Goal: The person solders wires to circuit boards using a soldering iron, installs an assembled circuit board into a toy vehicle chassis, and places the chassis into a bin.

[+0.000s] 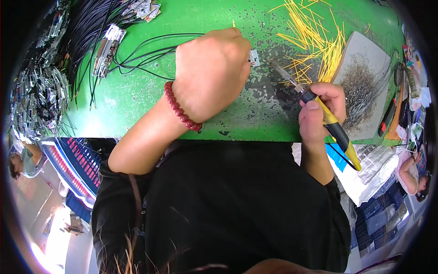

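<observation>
My left hand (212, 64), with a red bead bracelet (178, 108) at the wrist, is curled knuckles up over the green table. Its fingertips are hidden beneath it. A small silvery-white circuit board (254, 58) pokes out at its right side, and a thin yellow tip (234, 23) shows beyond the knuckles. Black wires (150, 45) run from the left to under this hand. My right hand (321, 109) grips a yellow and black soldering iron (335, 130) like a pen. The iron's tip points up and left, a little apart from the board.
Yellow wires (315, 36) lie scattered at the far right. Beside them a grey board (365, 86) carries dark residue and fine wire strands. Bundled black wires (86, 32) and a heap of metal parts (39, 100) fill the left of the green table (269, 123). Other people sit on both sides.
</observation>
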`<state>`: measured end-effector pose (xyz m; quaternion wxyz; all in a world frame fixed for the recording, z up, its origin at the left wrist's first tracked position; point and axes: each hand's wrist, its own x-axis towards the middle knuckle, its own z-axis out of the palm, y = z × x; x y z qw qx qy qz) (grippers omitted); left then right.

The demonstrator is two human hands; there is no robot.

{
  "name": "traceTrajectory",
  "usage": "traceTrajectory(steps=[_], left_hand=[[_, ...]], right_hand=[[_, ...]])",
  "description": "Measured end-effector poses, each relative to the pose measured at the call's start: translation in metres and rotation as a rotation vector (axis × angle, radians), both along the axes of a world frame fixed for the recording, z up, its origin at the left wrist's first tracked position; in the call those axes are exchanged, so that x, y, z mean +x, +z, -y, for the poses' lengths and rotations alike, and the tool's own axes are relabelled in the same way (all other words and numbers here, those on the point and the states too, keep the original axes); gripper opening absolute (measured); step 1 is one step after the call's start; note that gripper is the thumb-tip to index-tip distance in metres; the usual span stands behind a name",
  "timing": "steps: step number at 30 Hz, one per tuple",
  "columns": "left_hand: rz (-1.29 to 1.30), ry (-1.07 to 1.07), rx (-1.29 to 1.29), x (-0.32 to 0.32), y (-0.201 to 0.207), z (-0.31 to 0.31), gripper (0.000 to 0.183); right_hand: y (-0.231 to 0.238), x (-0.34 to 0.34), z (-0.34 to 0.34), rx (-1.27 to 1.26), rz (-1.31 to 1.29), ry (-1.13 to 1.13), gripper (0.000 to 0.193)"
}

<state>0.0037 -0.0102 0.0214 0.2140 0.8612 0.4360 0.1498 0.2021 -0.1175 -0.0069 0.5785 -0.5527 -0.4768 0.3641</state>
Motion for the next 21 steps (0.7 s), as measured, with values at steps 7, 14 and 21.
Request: traceTrajectory(steps=[7,14,21], left_hand=[[-0.011,-0.004,0.007,0.0003,0.0002,-0.0005,0.007],[0.018,-0.006,0.001,-0.0003,-0.0004,-0.0008,0.007],[0.038,-0.007,0.009,-0.0005,-0.0012,-0.0003,0.007]], right_hand=[[-0.0062,-0.0034,0.0000,-0.009,0.037,-0.004,0.028],[-0.0056,-0.0032,-0.0018,-0.037,0.062,0.024,0.028],[-0.0080,-0.0024,0.0034,0.059,-0.004,-0.017,0.030]])
